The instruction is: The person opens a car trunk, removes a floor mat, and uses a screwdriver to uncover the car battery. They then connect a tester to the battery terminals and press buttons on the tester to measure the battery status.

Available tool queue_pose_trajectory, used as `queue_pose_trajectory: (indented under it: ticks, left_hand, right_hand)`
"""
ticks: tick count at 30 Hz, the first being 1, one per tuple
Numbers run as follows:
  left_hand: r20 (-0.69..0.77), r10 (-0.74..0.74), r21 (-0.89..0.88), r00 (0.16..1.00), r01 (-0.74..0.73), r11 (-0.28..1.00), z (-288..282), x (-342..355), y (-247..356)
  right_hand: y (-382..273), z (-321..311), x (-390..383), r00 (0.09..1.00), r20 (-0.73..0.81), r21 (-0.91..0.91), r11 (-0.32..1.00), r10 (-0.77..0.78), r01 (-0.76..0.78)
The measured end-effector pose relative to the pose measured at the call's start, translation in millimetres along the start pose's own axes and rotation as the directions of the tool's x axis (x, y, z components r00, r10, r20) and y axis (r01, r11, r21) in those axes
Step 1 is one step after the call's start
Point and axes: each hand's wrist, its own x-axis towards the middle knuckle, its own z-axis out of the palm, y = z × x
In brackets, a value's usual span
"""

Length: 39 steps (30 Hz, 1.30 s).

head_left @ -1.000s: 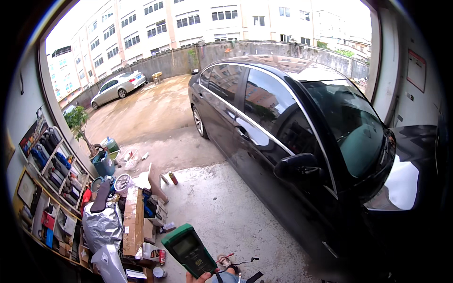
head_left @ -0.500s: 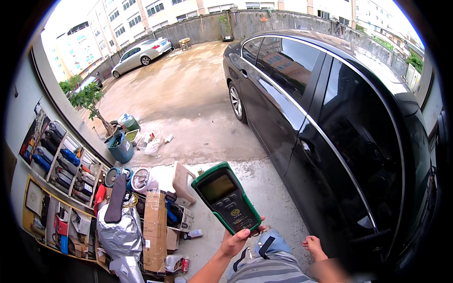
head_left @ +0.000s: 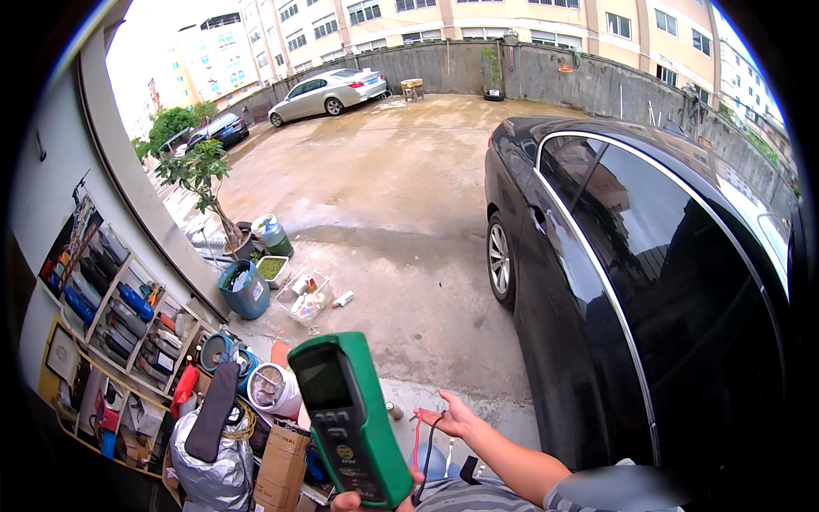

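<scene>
Green-cased meter (head_left: 380, 418) is in the left hand (head_left: 346, 503), fingers gripping its lower end; right hand (head_left: 461, 416) has fingers partly spread by red lead (head_left: 416, 445) and black lead (head_left: 429, 450), pinch unclear; better keep leads untangled.

Concrete floor (head_left: 401, 282) bearing black car (head_left: 580, 346), blue bucket (head_left: 247, 296), clear bin (head_left: 310, 314)

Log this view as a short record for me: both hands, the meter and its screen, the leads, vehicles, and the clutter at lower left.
Left hand: holding green-and-black meter
Screen: dark, no reading visible
Right hand: at red lead and black lead; grip unclear
Near vehicle: black car, at right
Far vehicle: silver car, outside
Lower left: cardboard box, crumpled silver cover
</scene>
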Motion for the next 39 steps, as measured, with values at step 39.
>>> queue_pose_trajectory:
  ticks: [39]
  left_hand:
    - [-0.506,-0.087,-0.115,0.858,0.033,0.993,-564,1332,348]
  right_hand:
    - [-937,709,564,0.805,0.593,-0.57,-0.689,0.033,0.448]
